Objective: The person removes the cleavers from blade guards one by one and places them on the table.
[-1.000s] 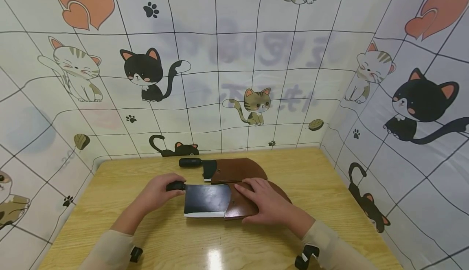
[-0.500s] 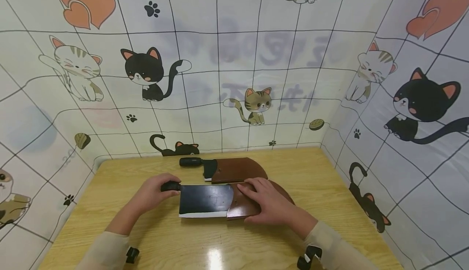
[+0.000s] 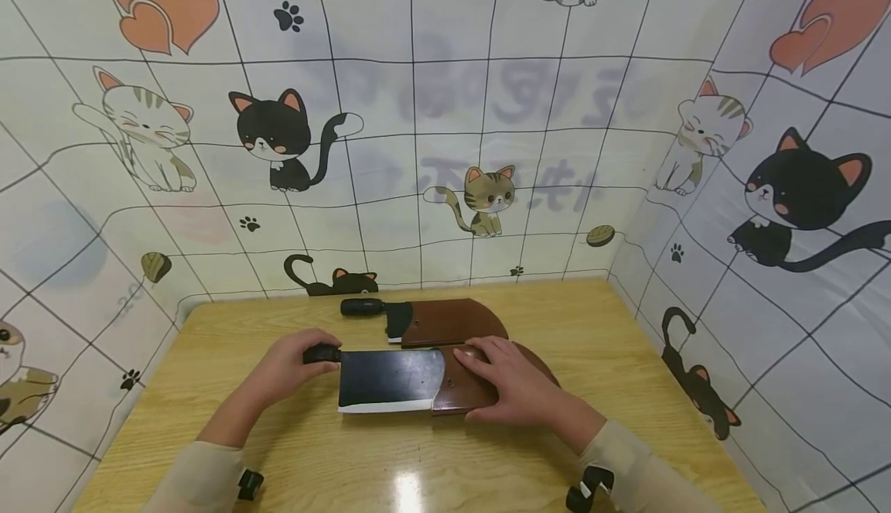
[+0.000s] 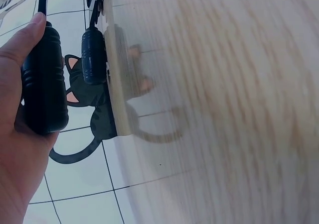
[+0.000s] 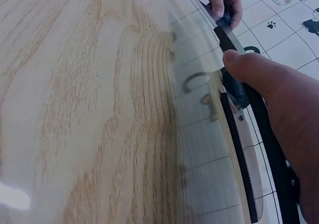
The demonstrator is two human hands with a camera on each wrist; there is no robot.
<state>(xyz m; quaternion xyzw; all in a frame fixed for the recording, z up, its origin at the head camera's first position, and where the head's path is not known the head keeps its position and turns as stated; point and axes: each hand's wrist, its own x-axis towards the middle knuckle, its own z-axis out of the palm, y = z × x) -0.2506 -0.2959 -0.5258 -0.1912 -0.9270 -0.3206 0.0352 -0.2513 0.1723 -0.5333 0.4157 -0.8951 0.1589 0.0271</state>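
In the head view my left hand point(image 3: 287, 367) grips the black handle point(image 3: 322, 353) of a cleaver. Its dark blade point(image 3: 390, 380), with a pale cutting edge toward me, lies partly inside a brown leather sheath point(image 3: 459, 389). My right hand point(image 3: 518, 389) holds that sheath from the right, covering much of its middle. The left wrist view shows my left thumb lying along the ribbed black handle point(image 4: 45, 84). From the right wrist, the right thumb point(image 5: 241, 64) presses on the sheath, seen nearly edge-on. How far the blade reaches inside the sheath is hidden.
Behind the held cleaver lies a second cleaver with a black handle point(image 3: 362, 307), its blade mostly inside a brown sheath point(image 3: 452, 323). The wooden table point(image 3: 348, 466) meets a cat-print cloth wall point(image 3: 376, 227) at the back and sides.
My left hand has drawn the cleaver a little to the left, so more of the blade shows. The right hand and sheath have shifted slightly right. The second cleaver stays put.
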